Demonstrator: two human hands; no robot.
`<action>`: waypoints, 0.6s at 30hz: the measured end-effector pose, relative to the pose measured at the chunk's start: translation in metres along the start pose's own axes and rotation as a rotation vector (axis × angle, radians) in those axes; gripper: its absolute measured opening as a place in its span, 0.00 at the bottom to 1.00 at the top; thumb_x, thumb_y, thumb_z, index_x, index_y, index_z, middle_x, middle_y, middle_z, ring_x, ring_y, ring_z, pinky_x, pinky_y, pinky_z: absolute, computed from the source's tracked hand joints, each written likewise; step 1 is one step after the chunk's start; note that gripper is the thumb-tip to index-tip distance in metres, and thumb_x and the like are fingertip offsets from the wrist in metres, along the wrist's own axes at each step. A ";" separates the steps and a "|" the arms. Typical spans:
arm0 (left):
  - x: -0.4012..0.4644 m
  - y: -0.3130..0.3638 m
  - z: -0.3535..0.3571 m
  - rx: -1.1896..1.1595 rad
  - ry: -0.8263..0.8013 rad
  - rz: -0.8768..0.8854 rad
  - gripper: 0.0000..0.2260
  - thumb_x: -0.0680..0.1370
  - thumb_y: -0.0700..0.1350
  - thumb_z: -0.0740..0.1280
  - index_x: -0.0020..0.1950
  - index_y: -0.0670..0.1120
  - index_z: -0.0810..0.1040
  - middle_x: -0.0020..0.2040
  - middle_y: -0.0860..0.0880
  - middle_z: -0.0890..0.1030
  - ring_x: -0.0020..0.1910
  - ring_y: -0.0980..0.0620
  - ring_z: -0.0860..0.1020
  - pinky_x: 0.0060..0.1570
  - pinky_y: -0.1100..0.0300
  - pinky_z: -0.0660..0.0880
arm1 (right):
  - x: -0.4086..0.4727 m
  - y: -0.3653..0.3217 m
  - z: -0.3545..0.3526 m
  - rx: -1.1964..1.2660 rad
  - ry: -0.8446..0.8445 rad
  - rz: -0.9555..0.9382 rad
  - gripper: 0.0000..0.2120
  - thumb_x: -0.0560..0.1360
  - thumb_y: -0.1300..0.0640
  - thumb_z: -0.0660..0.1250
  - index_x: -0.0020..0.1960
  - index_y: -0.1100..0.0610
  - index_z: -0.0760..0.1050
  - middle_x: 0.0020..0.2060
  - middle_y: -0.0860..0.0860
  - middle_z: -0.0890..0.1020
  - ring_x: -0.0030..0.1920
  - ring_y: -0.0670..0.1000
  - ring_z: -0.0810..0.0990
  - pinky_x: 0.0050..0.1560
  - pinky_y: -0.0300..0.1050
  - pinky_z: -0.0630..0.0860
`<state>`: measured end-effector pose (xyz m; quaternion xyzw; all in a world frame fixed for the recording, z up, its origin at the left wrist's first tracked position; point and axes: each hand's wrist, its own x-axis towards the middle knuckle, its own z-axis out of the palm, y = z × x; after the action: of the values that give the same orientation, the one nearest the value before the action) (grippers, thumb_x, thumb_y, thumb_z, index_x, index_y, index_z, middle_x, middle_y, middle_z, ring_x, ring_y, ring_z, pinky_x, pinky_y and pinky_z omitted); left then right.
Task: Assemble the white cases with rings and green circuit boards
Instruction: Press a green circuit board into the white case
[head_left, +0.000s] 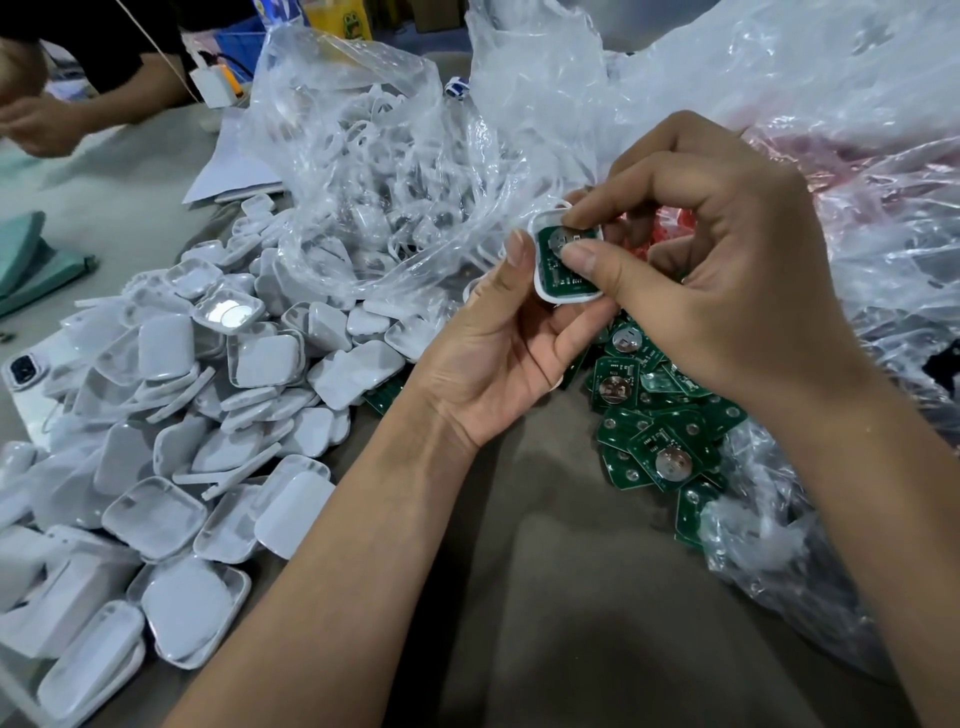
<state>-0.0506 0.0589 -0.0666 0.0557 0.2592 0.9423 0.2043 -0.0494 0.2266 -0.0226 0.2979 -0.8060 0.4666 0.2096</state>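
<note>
Cradling a glossy white rounded-square plastic case (545, 291), left hand (498, 358) grips it; right hand (727, 270) fingers (587, 260) pinch the flat green circuit board (558, 260) inside.

— What does the work lie on?
— A grey-brown table (545, 597), lit evenly from above with soft shadows.
— And further back?
— Another person's arm (104, 98) leans in at the far left, a folded teal cloth (31, 260) lies at the left edge, and a yellow bag (343, 21) stands beyond.
</note>
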 end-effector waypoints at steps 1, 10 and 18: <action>-0.001 0.000 0.000 -0.004 -0.004 0.002 0.25 0.64 0.43 0.81 0.57 0.34 0.81 0.54 0.37 0.85 0.52 0.43 0.86 0.48 0.53 0.84 | 0.000 -0.001 0.000 -0.009 0.004 -0.005 0.07 0.77 0.56 0.76 0.52 0.58 0.84 0.48 0.51 0.79 0.42 0.51 0.79 0.31 0.41 0.75; -0.001 0.000 0.000 -0.035 -0.078 0.037 0.21 0.65 0.40 0.81 0.56 0.37 0.84 0.53 0.38 0.86 0.52 0.43 0.86 0.52 0.52 0.83 | -0.002 -0.004 0.002 -0.001 0.054 -0.074 0.11 0.75 0.54 0.77 0.51 0.58 0.80 0.47 0.48 0.78 0.41 0.53 0.78 0.28 0.52 0.72; -0.001 0.000 0.000 -0.042 -0.017 0.059 0.27 0.62 0.38 0.83 0.58 0.34 0.80 0.53 0.36 0.85 0.51 0.40 0.86 0.49 0.50 0.84 | -0.001 -0.003 0.003 -0.031 0.089 -0.070 0.11 0.75 0.54 0.78 0.49 0.58 0.79 0.47 0.48 0.78 0.38 0.51 0.77 0.28 0.48 0.73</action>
<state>-0.0495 0.0581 -0.0663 0.0670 0.2358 0.9527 0.1797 -0.0467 0.2226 -0.0229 0.3014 -0.7922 0.4592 0.2661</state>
